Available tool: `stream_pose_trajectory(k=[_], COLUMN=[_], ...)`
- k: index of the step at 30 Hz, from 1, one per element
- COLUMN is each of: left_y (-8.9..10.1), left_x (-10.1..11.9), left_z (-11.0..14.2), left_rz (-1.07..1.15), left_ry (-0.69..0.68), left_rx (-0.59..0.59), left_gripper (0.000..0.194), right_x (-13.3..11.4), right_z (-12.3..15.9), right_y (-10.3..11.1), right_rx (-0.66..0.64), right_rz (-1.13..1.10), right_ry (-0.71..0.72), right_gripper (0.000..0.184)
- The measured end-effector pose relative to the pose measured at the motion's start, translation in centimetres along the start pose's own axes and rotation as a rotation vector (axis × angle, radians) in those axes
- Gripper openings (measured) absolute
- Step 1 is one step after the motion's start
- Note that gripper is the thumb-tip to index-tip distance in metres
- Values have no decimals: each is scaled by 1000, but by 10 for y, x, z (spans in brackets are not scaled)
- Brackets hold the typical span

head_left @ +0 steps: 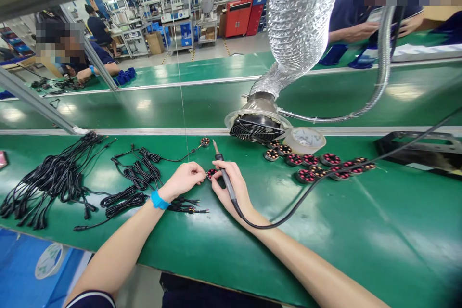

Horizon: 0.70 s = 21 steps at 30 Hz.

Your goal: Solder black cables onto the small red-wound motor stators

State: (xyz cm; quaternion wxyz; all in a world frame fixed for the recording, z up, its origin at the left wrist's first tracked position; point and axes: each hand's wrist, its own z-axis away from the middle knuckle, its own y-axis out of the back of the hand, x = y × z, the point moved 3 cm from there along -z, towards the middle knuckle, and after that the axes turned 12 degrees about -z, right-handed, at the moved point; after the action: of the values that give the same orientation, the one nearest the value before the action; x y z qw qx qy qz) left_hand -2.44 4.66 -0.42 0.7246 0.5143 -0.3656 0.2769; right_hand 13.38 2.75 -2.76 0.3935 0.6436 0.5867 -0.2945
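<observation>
My left hand (185, 178), with a blue wrist strap, is closed in a pinch on the left edge of a small round motor stator (211, 173) lying on the green mat. My right hand (231, 187) touches the same stator with its fingertips and holds a black soldering iron (224, 173) across the palm, tip pointing up and away. The iron's black cable (288, 211) loops off to the right. A short bundle of black leads (186, 206) lies just below my left wrist.
Piles of black cables (54, 178) cover the left of the bench (361, 240). Several red-and-copper stators (317, 163) and a tape roll (305, 139) sit right of a fume extractor fan (257, 125) with its foil hose (299, 19). Other people work at the far benches.
</observation>
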Motion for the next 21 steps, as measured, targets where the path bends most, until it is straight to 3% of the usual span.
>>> stream_pose_trajectory(k=[11,21], left_y=[-1,-1], left_x=[-5,-4], left_z=[-3,-1], left_rz=[8,-22], left_ry=[1,-2], left_rx=[-14,-11], left_gripper=[12,12], right_x=[-17,-35], right_z=[-3,3], right_y=[29,34], right_rx=[203,113], right_rz=[-43,-18], right_ry=[-83,178], right_gripper=[16,21])
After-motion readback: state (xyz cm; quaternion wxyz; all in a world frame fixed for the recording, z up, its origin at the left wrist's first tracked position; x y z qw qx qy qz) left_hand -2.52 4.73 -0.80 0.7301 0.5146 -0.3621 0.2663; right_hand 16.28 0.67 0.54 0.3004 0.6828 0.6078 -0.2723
